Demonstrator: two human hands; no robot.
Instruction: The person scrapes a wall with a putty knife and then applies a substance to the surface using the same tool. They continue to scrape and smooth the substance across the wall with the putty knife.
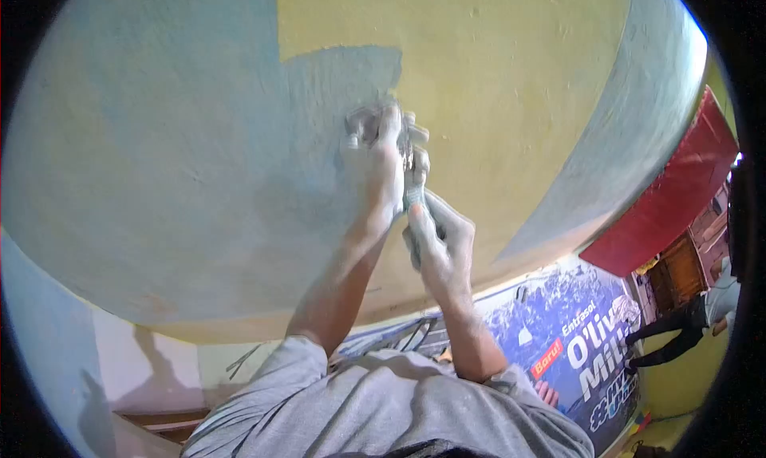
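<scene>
My left hand (pixel 378 155), coated in whitish powder or putty, is raised against the painted surface (pixel 495 99). Its fingers are bent around a dark grey piece (pixel 364 127) that is blurred and cannot be made out. Just below and to the right, my right hand (pixel 441 242) is closed on the narrow greyish handle (pixel 415 195) of a putty-smeared hand tool. The upper end of that tool lies close beside my left hand, partly covered. A grey patch of wet-looking coating (pixel 343 79) meets the yellow paint just above my hands.
A red panel (pixel 670 187) juts out at the right. Below lies a blue printed banner (pixel 550 338) with lettering. Another person in dark trousers (pixel 670 334) stands at the far right. A wooden ledge (pixel 163 420) shows at lower left.
</scene>
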